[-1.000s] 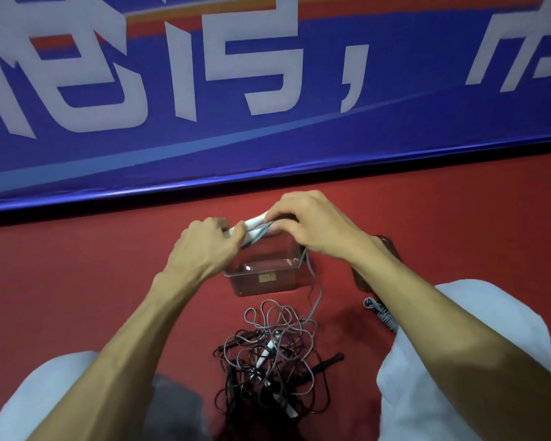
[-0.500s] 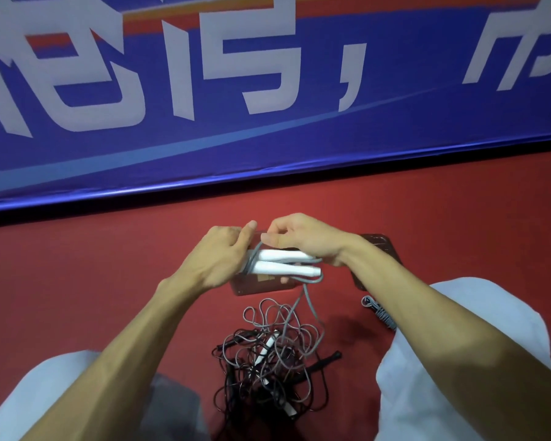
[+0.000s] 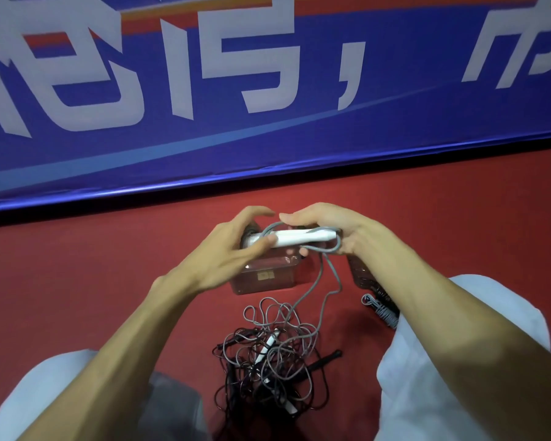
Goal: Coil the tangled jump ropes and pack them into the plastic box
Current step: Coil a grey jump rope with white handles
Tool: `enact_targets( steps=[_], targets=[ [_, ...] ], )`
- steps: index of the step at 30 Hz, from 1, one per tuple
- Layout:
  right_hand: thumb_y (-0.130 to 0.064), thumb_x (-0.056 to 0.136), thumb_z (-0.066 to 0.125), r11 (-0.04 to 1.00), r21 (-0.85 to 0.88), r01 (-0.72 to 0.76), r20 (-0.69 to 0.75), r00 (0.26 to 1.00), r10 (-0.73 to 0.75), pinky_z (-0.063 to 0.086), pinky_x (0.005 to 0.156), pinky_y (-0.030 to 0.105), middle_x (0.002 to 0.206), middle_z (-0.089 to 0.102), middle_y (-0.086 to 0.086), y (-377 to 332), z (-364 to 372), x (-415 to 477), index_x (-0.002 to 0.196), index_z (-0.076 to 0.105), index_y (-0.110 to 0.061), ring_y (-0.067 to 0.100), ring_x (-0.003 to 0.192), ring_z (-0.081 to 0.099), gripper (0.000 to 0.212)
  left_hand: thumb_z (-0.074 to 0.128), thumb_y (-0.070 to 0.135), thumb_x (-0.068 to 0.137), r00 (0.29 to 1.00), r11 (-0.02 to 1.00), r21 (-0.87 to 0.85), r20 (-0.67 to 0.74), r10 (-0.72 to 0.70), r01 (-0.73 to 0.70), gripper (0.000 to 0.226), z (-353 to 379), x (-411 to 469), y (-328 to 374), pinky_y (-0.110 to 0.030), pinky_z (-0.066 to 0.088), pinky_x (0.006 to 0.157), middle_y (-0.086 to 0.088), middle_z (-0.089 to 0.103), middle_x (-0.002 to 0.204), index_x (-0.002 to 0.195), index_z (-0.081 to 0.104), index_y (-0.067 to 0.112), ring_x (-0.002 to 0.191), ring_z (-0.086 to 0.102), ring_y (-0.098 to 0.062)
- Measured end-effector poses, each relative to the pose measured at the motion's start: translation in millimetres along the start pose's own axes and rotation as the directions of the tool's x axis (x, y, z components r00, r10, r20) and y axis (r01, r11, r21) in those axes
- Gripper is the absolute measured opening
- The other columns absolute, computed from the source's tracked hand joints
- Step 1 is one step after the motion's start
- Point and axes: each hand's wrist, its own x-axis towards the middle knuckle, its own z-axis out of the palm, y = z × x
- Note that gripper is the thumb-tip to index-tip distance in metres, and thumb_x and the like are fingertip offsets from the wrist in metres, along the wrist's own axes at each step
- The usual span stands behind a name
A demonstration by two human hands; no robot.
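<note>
L hand point(image 3: 233, 249), a bit blurred, curves round the left end of the white handles point(image 3: 299, 239), thumb pressed on them. Handles: 2 smooth plastic sticks side by side w/ thin grey cord point(image 3: 319, 275) looped round, held between both hands just above the clear plastic box point(image 3: 264, 276) on the red floor point(image 3: 77, 281). Nearer the person: tangled ropes point(image 3: 268, 354), wiry grey & black loops. R hand point(image 3: 347, 230) grips the handles' right end. Far right, a wound grey rope point(image 3: 382, 311).

Left grip point(image 3: 233, 249) and right grip point(image 3: 347, 232) on white rope handles point(image 3: 299, 238) above plastic box point(image 3: 264, 278)
</note>
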Motion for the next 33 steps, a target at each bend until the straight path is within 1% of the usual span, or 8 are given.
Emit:
enact_targets(
  steps=[7,12,15,18,20,25,30,33],
  targets=[
    [-0.033,0.097,0.041,0.930,0.339,0.144,-0.080,0.989,-0.124,0.033,0.039,0.019,0.073,0.067,0.018,3.8,2.9,8.9,0.088,0.061,-0.010,0.015,0.040,0.050,0.031,0.036,0.019,0.097,0.950,0.948,-0.313,-0.275,-0.150,0.060,0.033,0.3,11.9,4.6,-0.028,0.041,0.053,0.004,0.068,0.076,0.111,0.063,0.032,0.058,0.060,-0.017],
    [-0.025,0.101,0.047,0.984,-0.071,0.161,0.059,0.986,-0.157,0.046,0.044,0.020,0.065,0.063,0.008,2.3,19.1,5.5,0.098,0.061,-0.005,0.015,0.050,0.056,0.025,0.033,0.011,0.095,0.805,0.713,-0.683,-0.329,-0.493,0.157,0.028,-6.2,17.1,3.3,-0.022,0.023,0.048,-0.014,0.062,0.063,0.083,0.058,0.006,0.044,0.036,-0.014],
    [-0.016,0.098,0.055,0.902,-0.379,0.208,0.129,0.977,-0.171,0.052,0.053,0.025,0.061,0.057,0.005,5.0,24.8,1.9,0.104,0.058,-0.006,0.019,0.056,0.062,0.012,0.032,0.012,0.096,0.766,0.658,-0.729,-0.309,-0.564,0.191,0.027,-12.4,15.2,-4.6,-0.022,0.024,0.047,-0.015,0.062,0.063,0.087,0.055,0.003,0.045,0.036,-0.016],
    [-0.015,0.094,0.063,0.593,-0.756,0.277,0.180,0.959,-0.219,0.054,0.067,0.028,0.062,0.061,-0.009,7.1,26.1,0.5,0.118,0.057,-0.016,0.019,0.060,0.069,0.025,0.034,0.019,0.101,0.795,0.714,-0.660,-0.292,-0.532,0.235,0.031,-12.8,13.8,-14.1,-0.021,0.026,0.045,-0.014,0.062,0.066,0.098,0.061,0.005,0.045,0.037,-0.016],
    [-0.018,0.092,0.064,0.411,-0.861,0.300,0.188,0.938,-0.292,0.055,0.074,0.028,0.071,0.069,-0.008,8.1,26.1,1.6,0.121,0.060,-0.022,0.016,0.068,0.070,0.029,0.038,0.031,0.103,0.795,0.810,-0.497,-0.331,-0.508,0.311,0.038,-12.3,14.4,-19.9,-0.024,0.030,0.046,-0.011,0.065,0.063,0.083,0.059,0.006,0.044,0.040,-0.017],
    [-0.014,0.094,0.060,0.223,-0.902,0.369,0.213,0.830,-0.515,0.048,0.083,0.024,0.104,0.072,0.004,4.3,23.6,2.7,0.117,0.068,-0.014,0.006,0.088,0.065,0.024,0.033,0.047,0.102,0.841,0.867,0.104,-0.323,-0.435,0.488,0.060,-10.9,13.3,-21.4,-0.033,0.045,0.062,-0.010,0.069,0.065,0.070,0.064,0.007,0.064,0.062,-0.026],
    [-0.014,0.088,0.066,0.092,-0.909,0.408,0.233,0.677,-0.698,0.052,0.081,0.038,0.096,0.069,-0.005,4.9,12.8,4.3,0.102,0.071,-0.015,0.013,0.090,0.063,0.015,0.026,0.069,0.094,0.858,0.852,0.099,-0.024,-0.514,0.513,0.088,-9.0,14.4,-12.9,-0.027,0.039,0.048,-0.015,0.063,0.060,0.073,0.063,-0.008,0.045,0.049,-0.021],
    [-0.022,0.081,0.072,0.082,-0.921,0.380,0.172,0.588,-0.790,0.053,0.071,0.040,0.086,0.066,-0.005,3.4,6.7,3.0,0.092,0.070,-0.014,0.014,0.078,0.061,0.013,0.032,0.084,0.076,0.873,0.881,0.000,0.133,-0.469,0.473,0.088,-9.9,9.5,-5.1,-0.021,0.033,0.041,-0.010,0.053,0.056,0.075,0.064,0.002,0.044,0.041,-0.018]
  ],
)
